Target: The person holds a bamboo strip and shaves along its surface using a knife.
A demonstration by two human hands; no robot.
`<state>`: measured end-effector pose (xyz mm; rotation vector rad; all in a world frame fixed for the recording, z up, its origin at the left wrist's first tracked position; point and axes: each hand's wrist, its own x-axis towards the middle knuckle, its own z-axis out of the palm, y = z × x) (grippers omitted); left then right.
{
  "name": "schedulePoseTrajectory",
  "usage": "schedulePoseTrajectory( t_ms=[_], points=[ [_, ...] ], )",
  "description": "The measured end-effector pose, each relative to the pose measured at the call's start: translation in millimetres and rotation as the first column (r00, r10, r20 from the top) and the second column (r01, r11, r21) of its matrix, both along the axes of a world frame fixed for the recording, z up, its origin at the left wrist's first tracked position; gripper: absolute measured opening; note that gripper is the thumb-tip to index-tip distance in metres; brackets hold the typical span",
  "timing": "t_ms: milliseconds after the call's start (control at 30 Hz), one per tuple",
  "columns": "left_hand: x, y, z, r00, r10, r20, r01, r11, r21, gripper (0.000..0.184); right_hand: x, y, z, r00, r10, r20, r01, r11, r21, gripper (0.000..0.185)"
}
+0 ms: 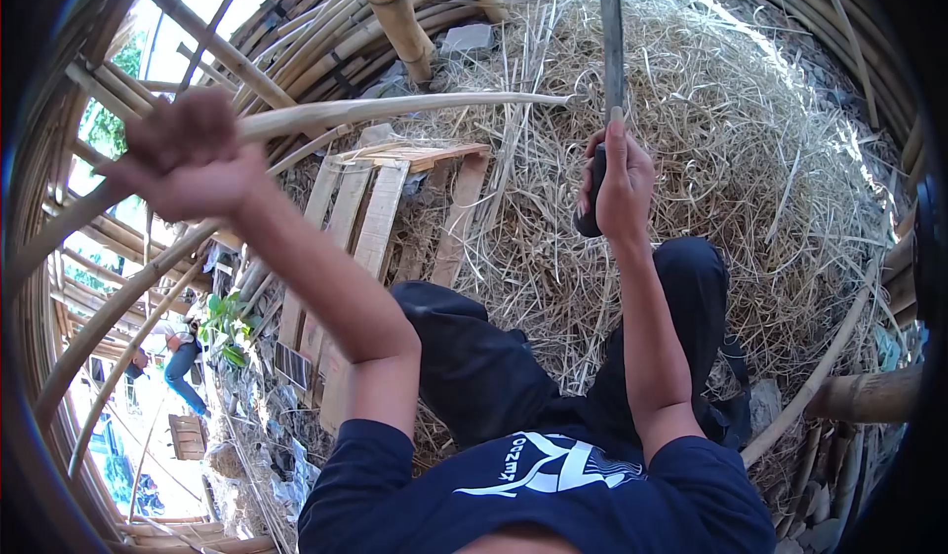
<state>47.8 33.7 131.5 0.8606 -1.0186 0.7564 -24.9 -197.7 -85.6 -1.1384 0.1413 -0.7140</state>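
My left hand (188, 154), slightly smeared by motion, is wrapped round a long pale stick (365, 110) that looks like a peeled bamboo strip. One end of it reaches right to a thin tip, and the other runs down past the left edge. My right hand (624, 184) grips the black handle of a machete (613, 45), thumb stretched along the base of the blade. The blade points up and away, past the top of the view. The stick's tip lies just left of the blade; whether they touch I cannot tell.
Straw-like shavings (750, 149) cover the ground ahead. A slatted wooden pallet (380, 213) stands by my left knee. Bamboo poles (395, 21) rise at the back, with more stacked around. At the right lies a thick bamboo pole (869, 394). Another person (183, 366) is far left.
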Motion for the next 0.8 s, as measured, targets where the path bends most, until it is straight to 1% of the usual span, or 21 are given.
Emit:
schedulePoseTrajectory(
  t_ms=[33, 67, 100, 133, 200, 233, 300, 333, 400, 433, 467, 533, 567, 633, 667, 733, 767, 800],
  points=[
    [4.0, -22.9, -13.7, 0.989, 0.101, -0.106, -0.102, 0.995, -0.013, 0.057, -0.3, 2.4, 0.3, 1.0, 0.017, -0.011, -0.018, 1.0, -0.021, 0.046],
    [26.1, -29.0, -29.8, 0.991, -0.107, -0.086, 0.114, 0.99, 0.081, 0.057, -1.1, 5.1, 0.3, 0.999, 0.034, -0.023, -0.035, 0.998, -0.043, 0.045],
    [41.4, -36.6, -47.3, 0.981, -0.181, -0.066, 0.19, 0.964, 0.185, 0.056, -1.7, 8.7, -1.1, 0.999, 0.023, -0.049, -0.028, 0.994, -0.103, 0.044],
    [39.8, -40.3, -52.6, 0.981, -0.187, -0.058, 0.195, 0.962, 0.191, 0.056, -1.5, 12.0, -4.8, 0.999, 0.014, -0.041, -0.018, 0.994, -0.105, 0.044],
    [15.7, -44.9, -52.2, 0.983, -0.163, -0.08, 0.175, 0.968, 0.181, 0.058, -1.3, 19.1, -11.4, 0.986, 0.124, -0.112, -0.144, 0.97, -0.195, 0.043],
    [15.1, -46.6, -55.0, 0.983, -0.166, -0.081, 0.178, 0.967, 0.18, 0.058, -3.1, 24.7, -10.5, 0.986, 0.12, -0.114, -0.141, 0.97, -0.196, 0.043],
    [14.9, -45.8, -61.7, 0.954, -0.299, -0.025, 0.297, 0.929, 0.221, 0.057, -4.9, 39.3, -8.3, 0.973, 0.165, -0.163, -0.205, 0.939, -0.277, 0.041],
    [14.1, -45.3, -62.5, 0.955, -0.295, -0.025, 0.293, 0.929, 0.224, 0.057, -6.9, 45.9, -5.3, 0.972, 0.169, -0.162, -0.209, 0.939, -0.274, 0.041],
    [11.9, -45.1, -64.3, 0.927, -0.376, -0.002, 0.363, 0.892, 0.271, 0.057, -13.0, 55.7, 4.9, 0.975, 0.152, -0.164, -0.211, 0.868, -0.449, 0.037],
    [9.3, -46.1, -65.0, 0.908, -0.42, -0.001, 0.403, 0.871, 0.283, 0.057, -14.8, 58.4, 7.5, 0.976, 0.136, -0.169, -0.205, 0.836, -0.509, 0.034],
    [4.9, -47.1, -64.9, 0.908, -0.418, -0.006, 0.402, 0.87, 0.284, 0.057, -14.1, 59.7, 6.2, 0.975, 0.139, -0.171, -0.208, 0.838, -0.505, 0.034],
    [-2.9, -48.7, -65.5, 0.969, -0.235, -0.076, 0.247, 0.925, 0.289, 0.057, -11.0, 60.0, 2.2, 0.977, 0.142, -0.162, -0.206, 0.83, -0.518, 0.033],
    [-4.1, -47.3, -68.3, 0.968, -0.237, -0.079, 0.25, 0.924, 0.289, 0.057, -8.2, 60.2, -1.9, 0.976, 0.14, -0.165, -0.207, 0.831, -0.516, 0.033],
    [-6.4, -43.2, -75.7, 0.927, -0.366, -0.074, 0.374, 0.909, 0.184, 0.058, -0.8, 59.7, -16.3, 0.97, 0.092, -0.223, -0.195, 0.845, -0.498, 0.035],
    [-8.2, -41.3, -78.6, 0.927, -0.367, -0.078, 0.375, 0.909, 0.18, 0.058, 3.5, 59.4, -27.9, 0.969, 0.092, -0.228, -0.197, 0.844, -0.499, 0.035],
    [-8.4, -39.8, -81.4, 0.911, -0.409, -0.057, 0.412, 0.892, 0.187, 0.059, 13.9, 56.9, -46.7, 0.957, 0.129, -0.26, -0.214, 0.918, -0.333, 0.037],
    [-7.4, -40.0, -81.3, 0.907, -0.417, -0.06, 0.421, 0.89, 0.173, 0.059, 12.3, 55.7, -42.3, 0.945, 0.176, -0.276, -0.255, 0.924, -0.285, 0.037],
    [-7.9, -40.0, -80.8, 0.906, -0.419, -0.061, 0.423, 0.89, 0.168, 0.059, 10.1, 56.8, -37.1, 0.944, 0.173, -0.28, -0.255, 0.923, -0.288, 0.037]
  ],
)
